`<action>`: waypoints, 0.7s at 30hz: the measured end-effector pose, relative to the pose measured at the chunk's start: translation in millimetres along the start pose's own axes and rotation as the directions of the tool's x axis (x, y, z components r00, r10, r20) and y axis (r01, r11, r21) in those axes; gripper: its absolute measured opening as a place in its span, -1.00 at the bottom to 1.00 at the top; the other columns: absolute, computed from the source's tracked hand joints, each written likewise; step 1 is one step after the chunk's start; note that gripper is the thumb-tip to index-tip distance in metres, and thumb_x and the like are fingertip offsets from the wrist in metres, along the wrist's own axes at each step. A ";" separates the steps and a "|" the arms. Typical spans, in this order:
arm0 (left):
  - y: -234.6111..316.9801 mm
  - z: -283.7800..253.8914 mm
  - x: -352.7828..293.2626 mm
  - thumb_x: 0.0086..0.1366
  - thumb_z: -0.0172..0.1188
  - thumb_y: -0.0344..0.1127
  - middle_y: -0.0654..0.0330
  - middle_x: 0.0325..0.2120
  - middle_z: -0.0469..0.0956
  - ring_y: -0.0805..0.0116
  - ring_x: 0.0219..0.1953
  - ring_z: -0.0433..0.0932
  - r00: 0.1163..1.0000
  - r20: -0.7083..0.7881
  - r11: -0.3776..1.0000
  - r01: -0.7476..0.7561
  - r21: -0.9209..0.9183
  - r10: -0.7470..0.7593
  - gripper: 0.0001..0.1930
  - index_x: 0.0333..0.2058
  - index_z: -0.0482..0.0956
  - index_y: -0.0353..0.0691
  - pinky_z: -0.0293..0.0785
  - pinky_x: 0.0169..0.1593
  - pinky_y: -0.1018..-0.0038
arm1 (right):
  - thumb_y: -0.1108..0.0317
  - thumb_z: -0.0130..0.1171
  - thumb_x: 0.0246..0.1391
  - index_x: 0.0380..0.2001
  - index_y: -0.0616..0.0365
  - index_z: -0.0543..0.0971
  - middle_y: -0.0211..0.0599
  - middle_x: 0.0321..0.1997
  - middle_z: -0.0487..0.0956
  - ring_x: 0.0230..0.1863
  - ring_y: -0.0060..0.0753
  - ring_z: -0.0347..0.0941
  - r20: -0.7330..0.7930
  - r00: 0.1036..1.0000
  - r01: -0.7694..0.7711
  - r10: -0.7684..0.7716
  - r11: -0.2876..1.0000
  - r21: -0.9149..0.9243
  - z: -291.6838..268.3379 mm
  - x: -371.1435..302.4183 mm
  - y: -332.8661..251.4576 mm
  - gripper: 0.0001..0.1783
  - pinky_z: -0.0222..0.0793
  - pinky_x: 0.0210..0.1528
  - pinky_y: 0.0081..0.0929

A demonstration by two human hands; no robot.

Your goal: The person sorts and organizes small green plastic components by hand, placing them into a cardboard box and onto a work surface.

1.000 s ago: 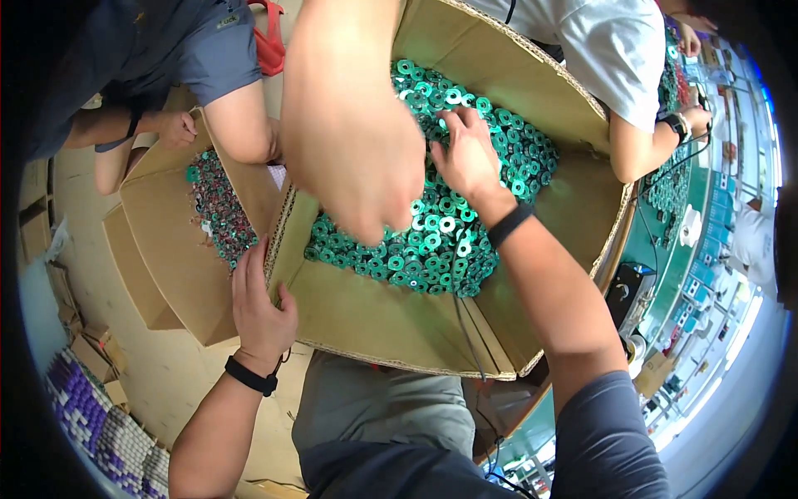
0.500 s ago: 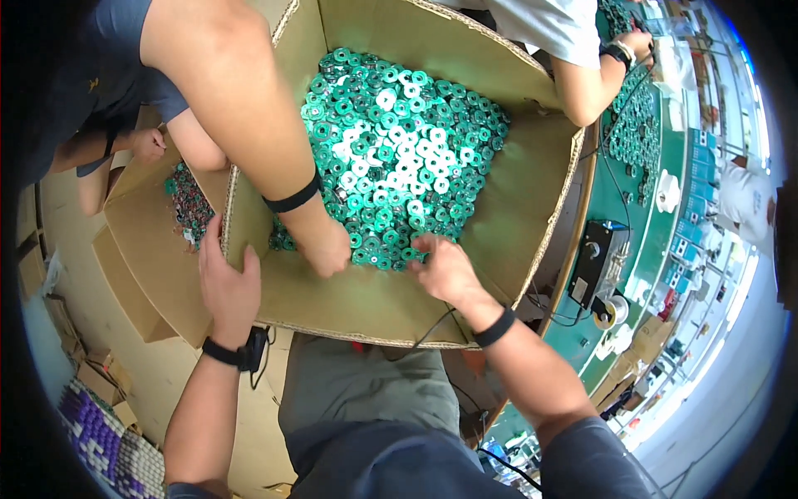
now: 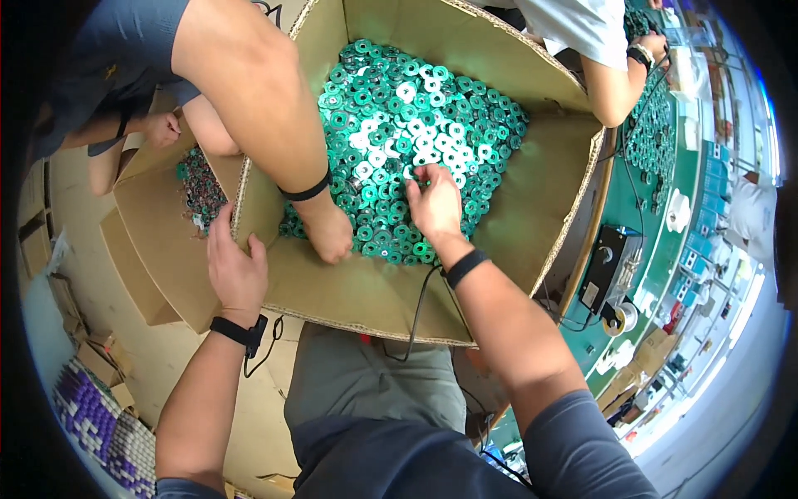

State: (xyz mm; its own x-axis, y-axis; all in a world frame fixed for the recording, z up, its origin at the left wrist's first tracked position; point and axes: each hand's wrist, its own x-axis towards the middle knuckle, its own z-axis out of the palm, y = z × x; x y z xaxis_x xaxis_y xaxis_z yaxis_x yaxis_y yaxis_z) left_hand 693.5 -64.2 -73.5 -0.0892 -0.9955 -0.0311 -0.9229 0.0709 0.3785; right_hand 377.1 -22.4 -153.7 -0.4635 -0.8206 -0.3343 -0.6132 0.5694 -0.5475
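Observation:
A large open cardboard box (image 3: 544, 179) stands in front of me, with a pile of small green and black ring-shaped parts (image 3: 382, 179) in it. My right hand (image 3: 436, 208) reaches over the middle of the pile. Its fingers are curled down with the tips at the rings; what they hold, if anything, is hidden. My left hand (image 3: 238, 270) lies along the box's left wall near the front corner, fingers stretched and holding nothing. A co-worker's hand (image 3: 331, 234), with a black wristband, reaches in at the pile's near left edge, its fingers curled.
A smaller cardboard box (image 3: 158, 212) with mixed small parts is at the left. On the right, a green workbench (image 3: 603, 320) carries more rings, a black device (image 3: 609, 264) and a wire spool (image 3: 620, 319). Another person's forearm (image 3: 619, 87) extends past the box's far right corner.
My right hand has moved from the pile's near edge up to its middle. The view has shifted slightly. My left hand stays by the left wall, and the co-worker's hand remains at the rings.

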 end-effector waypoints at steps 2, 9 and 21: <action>2.9 -0.9 1.4 0.22 0.26 -0.52 -0.06 0.12 0.55 -0.16 0.18 0.52 1.000 -0.001 1.000 -0.003 -0.006 0.003 -0.39 0.27 0.42 -0.24 0.45 0.26 0.08 | 0.22 0.43 0.17 -0.12 0.17 0.64 -0.06 -0.07 0.64 -0.06 0.06 0.62 0.006 0.999 0.050 -0.050 0.997 -0.056 3.2 14.1 -7.7 -0.68 0.55 0.03 -0.08; 6.6 -3.9 2.1 0.21 0.27 -0.53 -0.08 0.12 0.55 -0.16 0.16 0.53 0.999 0.039 0.999 0.034 -0.025 -0.033 -0.40 0.26 0.43 -0.25 0.46 0.25 0.08 | 0.25 0.44 0.16 -0.10 0.12 0.64 -0.08 -0.01 0.62 0.02 0.07 0.59 0.033 0.999 0.043 -0.037 0.977 -0.211 27.2 20.4 -26.3 -0.70 0.56 0.01 -0.03; 3.2 -3.0 1.0 0.21 0.25 -0.53 -0.06 0.11 0.55 -0.12 0.18 0.53 0.999 0.028 0.999 0.020 -0.029 -0.019 -0.40 0.27 0.42 -0.25 0.45 0.26 0.10 | 0.32 0.36 0.21 -0.28 0.12 0.69 -0.13 -0.08 0.64 -0.11 0.02 0.65 0.031 0.994 0.109 -0.105 0.986 -0.130 22.9 26.1 -16.1 -0.88 0.58 -0.10 -0.07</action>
State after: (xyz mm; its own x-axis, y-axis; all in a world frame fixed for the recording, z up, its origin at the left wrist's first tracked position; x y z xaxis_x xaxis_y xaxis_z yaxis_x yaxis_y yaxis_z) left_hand 691.7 -65.2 -69.6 -0.0816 -0.9946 -0.0640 -0.9131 0.0488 0.4048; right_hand 389.5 -54.1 -171.1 -0.3764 -0.8772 -0.2980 -0.7377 0.4784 -0.4764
